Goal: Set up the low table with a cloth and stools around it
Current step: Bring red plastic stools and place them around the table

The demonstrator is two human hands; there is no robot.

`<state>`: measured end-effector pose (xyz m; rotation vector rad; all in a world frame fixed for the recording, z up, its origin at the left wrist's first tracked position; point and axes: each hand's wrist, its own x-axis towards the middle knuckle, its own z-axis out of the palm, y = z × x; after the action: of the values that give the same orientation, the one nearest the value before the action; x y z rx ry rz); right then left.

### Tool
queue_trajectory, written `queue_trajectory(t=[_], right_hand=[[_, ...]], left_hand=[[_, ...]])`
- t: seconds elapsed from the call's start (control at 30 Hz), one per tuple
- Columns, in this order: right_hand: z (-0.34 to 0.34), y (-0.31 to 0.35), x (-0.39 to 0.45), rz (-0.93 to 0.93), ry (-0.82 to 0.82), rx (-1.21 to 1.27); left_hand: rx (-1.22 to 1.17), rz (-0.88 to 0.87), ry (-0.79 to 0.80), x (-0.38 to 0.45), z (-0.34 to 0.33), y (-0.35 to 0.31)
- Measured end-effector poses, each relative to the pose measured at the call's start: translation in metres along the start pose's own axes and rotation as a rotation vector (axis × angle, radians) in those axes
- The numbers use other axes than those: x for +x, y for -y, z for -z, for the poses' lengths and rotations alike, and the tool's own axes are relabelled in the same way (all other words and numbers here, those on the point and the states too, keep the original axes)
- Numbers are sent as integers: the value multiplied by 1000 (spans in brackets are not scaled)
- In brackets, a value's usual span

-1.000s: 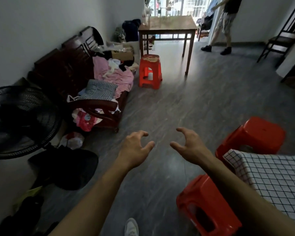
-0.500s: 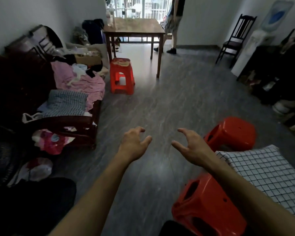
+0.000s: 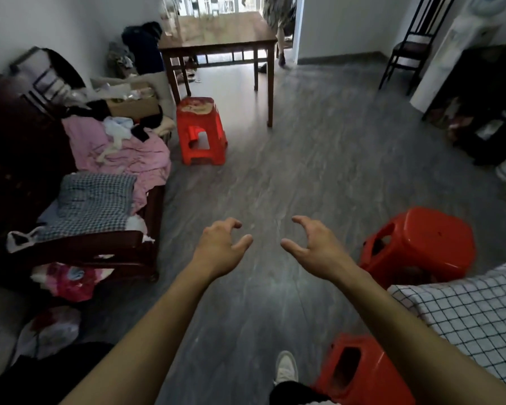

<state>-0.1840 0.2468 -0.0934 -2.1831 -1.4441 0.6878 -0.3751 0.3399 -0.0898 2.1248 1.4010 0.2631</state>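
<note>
While the third red stool (image 3: 201,131) stands across the floor beside the tall wooden table (image 3: 216,33), we judge it light, stiff, slick plastic, best gripped by its side cutouts. Our left hand (image 3: 221,247) and right hand (image 3: 313,244) hover empty, fingers apart and curled. Two stools (image 3: 418,244) flank the checked cloth (image 3: 476,320) on our bench.

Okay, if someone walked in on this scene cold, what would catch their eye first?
Probably the two bare hands, left hand and right hand, held out empty over the grey floor with fingers loosely curled. Next, the bright red stools: one far stool by the wooden table, two near stools beside the checked cloth at lower right. The cluttered bench on the left also draws the eye.
</note>
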Motion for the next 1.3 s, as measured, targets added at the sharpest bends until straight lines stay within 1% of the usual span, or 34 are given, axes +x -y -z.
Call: queue_trajectory(t=[0.17,0.33,0.47,0.6,0.73,0.9,1.1,1.3], right_hand=[[42,-13,86,7,-4,5],[65,-9,169,19,-3,-10],[54,7,247,34,36,-25],[39,38,336,53,43,-60],[37,86,424,57,50,-79],[33,140,533,118,5,-74],[7,162,644,93,87,-62],[-17,180,812,131,115,1]], left_hand=[[-13,-12,-8,85,9,-33],[-51,14,-13,158,19,-35],[-100,54,-14,226,30,-8],[-164,70,-38,310,52,26],[-213,77,-52,392,94,55],[-200,87,-112,488,152,94],[-178,136,-88,588,183,138],[-123,205,-100,733,200,182]])
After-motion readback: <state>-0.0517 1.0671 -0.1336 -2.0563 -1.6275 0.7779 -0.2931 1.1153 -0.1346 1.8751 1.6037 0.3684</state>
